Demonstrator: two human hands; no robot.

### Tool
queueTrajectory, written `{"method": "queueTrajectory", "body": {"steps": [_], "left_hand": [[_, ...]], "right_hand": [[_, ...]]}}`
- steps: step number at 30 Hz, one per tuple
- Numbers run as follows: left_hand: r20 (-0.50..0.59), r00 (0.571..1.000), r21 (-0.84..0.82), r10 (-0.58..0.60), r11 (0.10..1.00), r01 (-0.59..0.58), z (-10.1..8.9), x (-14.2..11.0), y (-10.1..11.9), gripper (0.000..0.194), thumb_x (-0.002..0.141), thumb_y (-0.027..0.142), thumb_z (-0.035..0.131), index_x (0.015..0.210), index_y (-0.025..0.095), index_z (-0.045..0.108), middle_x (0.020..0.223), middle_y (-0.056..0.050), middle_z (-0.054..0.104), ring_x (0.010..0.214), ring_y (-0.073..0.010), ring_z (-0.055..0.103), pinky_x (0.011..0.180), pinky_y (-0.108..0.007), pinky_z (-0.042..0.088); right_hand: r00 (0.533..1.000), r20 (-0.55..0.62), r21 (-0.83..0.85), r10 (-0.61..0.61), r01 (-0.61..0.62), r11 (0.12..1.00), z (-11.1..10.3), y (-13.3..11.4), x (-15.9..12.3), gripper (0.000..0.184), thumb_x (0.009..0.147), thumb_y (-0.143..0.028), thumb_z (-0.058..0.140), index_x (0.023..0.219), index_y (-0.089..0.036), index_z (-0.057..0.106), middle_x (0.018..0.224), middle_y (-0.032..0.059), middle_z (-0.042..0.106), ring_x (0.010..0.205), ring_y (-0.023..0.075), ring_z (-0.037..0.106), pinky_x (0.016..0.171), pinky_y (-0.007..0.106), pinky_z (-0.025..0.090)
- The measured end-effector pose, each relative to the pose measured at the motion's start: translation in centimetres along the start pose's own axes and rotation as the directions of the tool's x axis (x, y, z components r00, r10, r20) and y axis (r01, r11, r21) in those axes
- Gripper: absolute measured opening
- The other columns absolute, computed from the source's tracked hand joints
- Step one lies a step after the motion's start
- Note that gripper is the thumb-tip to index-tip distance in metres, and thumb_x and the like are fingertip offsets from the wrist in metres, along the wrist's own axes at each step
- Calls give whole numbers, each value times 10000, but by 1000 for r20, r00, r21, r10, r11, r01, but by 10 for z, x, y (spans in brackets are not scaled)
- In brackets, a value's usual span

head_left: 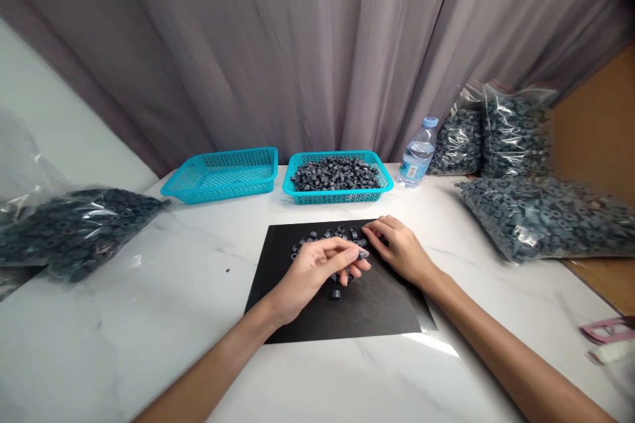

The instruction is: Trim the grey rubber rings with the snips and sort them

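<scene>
My left hand is above the black mat, its thumb and index finger pinching a small dark grey ring. Below and behind that hand lie several similar loose rings, partly hidden by its fingers. One loose ring sits apart on the mat, nearer to me. My right hand rests at the mat's right side with fingers bent and close together. Its fingertips are beside the loose rings; whether something is between them is hidden.
Behind the mat, a blue basket holds many grey rings; another blue basket stands left of it. A water bottle is at the back right. Filled plastic bags lie left and right. A pink object lies far right.
</scene>
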State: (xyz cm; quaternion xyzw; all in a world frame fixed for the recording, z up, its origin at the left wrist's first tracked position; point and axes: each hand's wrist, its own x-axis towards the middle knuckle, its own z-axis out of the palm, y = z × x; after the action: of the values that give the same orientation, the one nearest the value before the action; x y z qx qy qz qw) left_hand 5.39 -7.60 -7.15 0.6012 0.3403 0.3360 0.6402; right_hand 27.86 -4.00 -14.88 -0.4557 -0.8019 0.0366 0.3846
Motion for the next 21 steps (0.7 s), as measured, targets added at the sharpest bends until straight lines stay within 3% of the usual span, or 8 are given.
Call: {"method": "queueTrajectory", "body": {"steps": [3,6,10,16,21], "left_hand": [[71,993,-163,-94,981,105,5,-3,2,269,920,365,718,1070,144,751,940,-80,747,758,-96,595,674,-183,447],[108,985,-228,-138,961,159,8,-5,1,286,940,349,702,1160,172,748,904,-56,722,714,-71,540,666,-172,415],[103,986,-231,-135,960,155,9,-4,-3,267,955,341,684,1146,180,779,925,-68,724,694,-70,494,627,-173,375],[107,985,-256,-133,954,156,8,-3,-6,399,1025,438,542,1188,154,770,1076,-159,761,879,-155,628,676,-215,414],[99,985,-211,-142,964,161,5,-2,-8,411,1035,448,510,1230,178,752,1185,-163,749,994,-196,662,677,-227,417]], "right_hand": [[1000,-11,7,10,-10,1000,1,1,0,188,1047,-280,480,984,-197,637,878,72,640,822,218,594,761,365,496],[1000,-12,11,12,-12,1000,1,1,-1,176,1042,-273,488,975,-202,634,885,72,642,830,220,598,765,359,492],[1000,-7,12,11,-11,1000,1,0,0,168,1042,-261,485,985,-204,633,900,73,641,842,221,596,774,355,490],[1000,-1,4,6,-6,1000,0,0,0,168,1040,-263,486,975,-201,628,910,76,634,870,225,591,795,360,492],[1000,5,-3,-4,4,1000,-1,-1,0,167,1040,-266,488,960,-201,619,901,75,631,865,226,581,796,363,494]]}}
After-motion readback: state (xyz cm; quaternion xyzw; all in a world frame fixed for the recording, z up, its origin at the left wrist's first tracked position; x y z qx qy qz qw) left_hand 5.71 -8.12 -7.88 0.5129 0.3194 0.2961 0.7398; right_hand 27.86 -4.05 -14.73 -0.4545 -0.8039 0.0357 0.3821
